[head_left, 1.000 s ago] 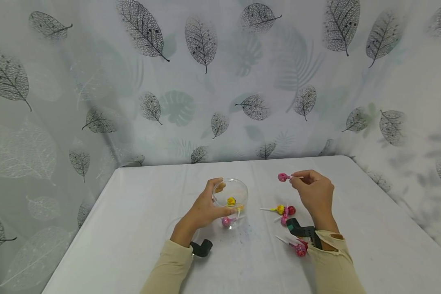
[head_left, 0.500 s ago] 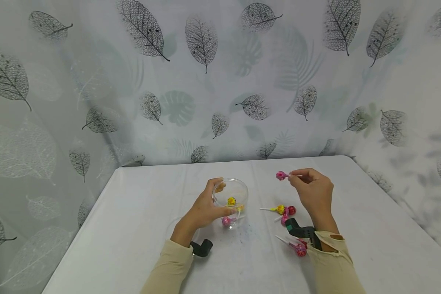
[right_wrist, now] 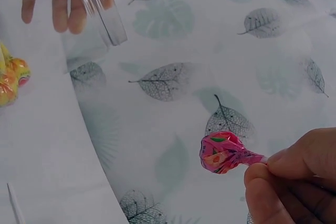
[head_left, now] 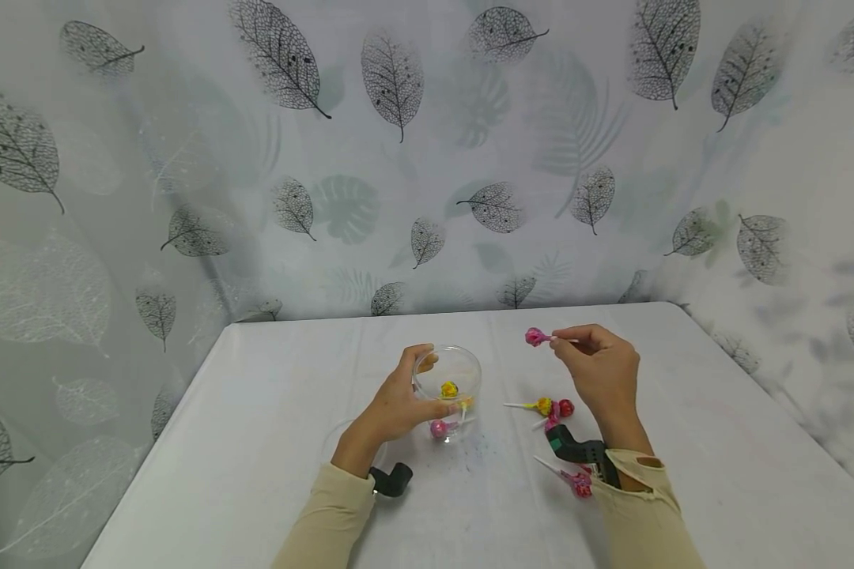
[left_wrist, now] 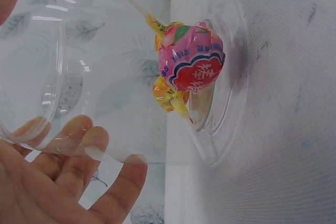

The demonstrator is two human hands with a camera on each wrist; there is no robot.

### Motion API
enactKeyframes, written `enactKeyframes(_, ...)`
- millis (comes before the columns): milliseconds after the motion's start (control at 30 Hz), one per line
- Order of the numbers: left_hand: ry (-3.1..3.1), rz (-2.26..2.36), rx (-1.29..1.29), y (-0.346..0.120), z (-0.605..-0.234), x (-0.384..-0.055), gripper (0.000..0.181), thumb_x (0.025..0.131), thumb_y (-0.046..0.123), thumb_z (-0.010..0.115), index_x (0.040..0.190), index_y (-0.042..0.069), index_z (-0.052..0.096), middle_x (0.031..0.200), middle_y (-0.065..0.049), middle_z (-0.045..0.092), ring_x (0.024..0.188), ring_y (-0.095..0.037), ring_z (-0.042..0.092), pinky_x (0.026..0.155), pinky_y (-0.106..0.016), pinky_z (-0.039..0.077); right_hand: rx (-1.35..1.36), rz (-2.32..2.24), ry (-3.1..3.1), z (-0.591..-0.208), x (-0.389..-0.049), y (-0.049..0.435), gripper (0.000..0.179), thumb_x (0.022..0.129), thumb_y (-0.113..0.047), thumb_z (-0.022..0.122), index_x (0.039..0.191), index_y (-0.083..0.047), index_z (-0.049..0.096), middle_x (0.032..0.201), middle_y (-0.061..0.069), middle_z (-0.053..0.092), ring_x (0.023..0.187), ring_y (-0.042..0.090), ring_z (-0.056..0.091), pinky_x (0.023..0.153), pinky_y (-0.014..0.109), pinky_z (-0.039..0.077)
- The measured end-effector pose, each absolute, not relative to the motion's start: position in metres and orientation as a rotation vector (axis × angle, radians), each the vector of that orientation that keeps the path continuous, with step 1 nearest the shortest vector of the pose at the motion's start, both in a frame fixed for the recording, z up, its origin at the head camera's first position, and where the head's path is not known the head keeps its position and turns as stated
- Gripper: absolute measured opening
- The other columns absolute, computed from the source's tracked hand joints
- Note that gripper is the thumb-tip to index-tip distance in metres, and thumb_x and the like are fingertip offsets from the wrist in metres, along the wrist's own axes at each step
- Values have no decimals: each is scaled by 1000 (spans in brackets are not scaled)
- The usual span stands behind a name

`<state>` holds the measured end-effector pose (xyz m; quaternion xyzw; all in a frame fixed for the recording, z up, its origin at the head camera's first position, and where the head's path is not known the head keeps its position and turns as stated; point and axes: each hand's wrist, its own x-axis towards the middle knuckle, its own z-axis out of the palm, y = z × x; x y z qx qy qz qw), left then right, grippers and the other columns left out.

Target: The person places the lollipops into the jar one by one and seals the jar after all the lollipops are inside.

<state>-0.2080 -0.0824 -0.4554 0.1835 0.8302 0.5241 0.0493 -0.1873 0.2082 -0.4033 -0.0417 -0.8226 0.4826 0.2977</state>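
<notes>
My left hand (head_left: 393, 405) grips a clear plastic jar (head_left: 447, 365) standing upright on the white table, thumb on the near side and fingers around the far side. Inside, at the bottom, lie a pink lollipop (left_wrist: 191, 59) and yellow-wrapped lollipops (left_wrist: 169, 95). My right hand (head_left: 605, 375) pinches the stick of another pink lollipop (right_wrist: 223, 152) between thumb and fingertips. That lollipop is raised to the right of the jar, its wrapped head pointing left toward it.
Right of the jar lie a yellow lollipop (head_left: 544, 406), a red one (head_left: 566, 408) and a pink one (head_left: 552, 423), bunched together. Nearer the front, more lollipops (head_left: 581, 484) sit partly under the right wrist. A faint clear round lid (head_left: 327, 442) lies beneath the left forearm.
My right hand has moved a little to the left with the pink lollipop, closer to the jar. The left hand and jar have stayed in place.
</notes>
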Motion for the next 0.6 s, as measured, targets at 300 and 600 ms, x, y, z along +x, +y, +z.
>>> enactKeyframes(300,2527,1600,563,-85,-453,-208,94,83,34,89,156,26,30,160,-4,47,150,-29,38,119,-58,36,-102,1301,-2192,-401,-188,204,14,96,-17,75,102,-5,80,99,10,79,76,1,67,62,20,52)
enactKeyframes(600,2506,1595,567,-85,-457,-209,95,83,33,88,157,25,30,161,-6,46,149,-29,39,119,-59,35,-75,1357,-2167,-404,-187,202,14,96,-17,76,100,-5,80,100,12,79,77,0,68,58,22,51)
